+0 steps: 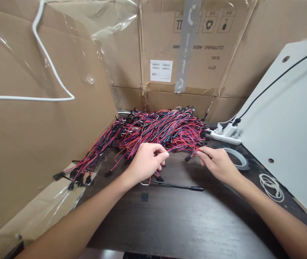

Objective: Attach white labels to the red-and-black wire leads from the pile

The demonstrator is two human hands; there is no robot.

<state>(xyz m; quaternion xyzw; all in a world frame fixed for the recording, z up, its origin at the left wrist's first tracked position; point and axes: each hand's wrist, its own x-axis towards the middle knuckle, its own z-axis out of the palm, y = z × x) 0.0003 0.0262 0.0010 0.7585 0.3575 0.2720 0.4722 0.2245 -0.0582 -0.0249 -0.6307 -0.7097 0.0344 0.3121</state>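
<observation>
My left hand [149, 162] is closed in a pinch on thin red and blue wires [173, 148] at the front of a big heap. My right hand [218, 163] pinches red wire a short way to the right, and the strand seems to span the gap between both hands. A small black connector [188, 158] hangs just left of my right fingertips. Behind both hands lies the heap of red-and-blue wire leads [153, 126] with black plugs. Below my left hand, a black cable [175, 185] with a thicker end rests on the dark table [186, 223].
Cardboard boxes [159, 39] wall off the back and left. To the right stand a white panel [291, 118], a white power strip [226, 137], a tape roll [246, 166] and a coiled white cord [272, 187]. A small black square [145, 197] lies nearer me.
</observation>
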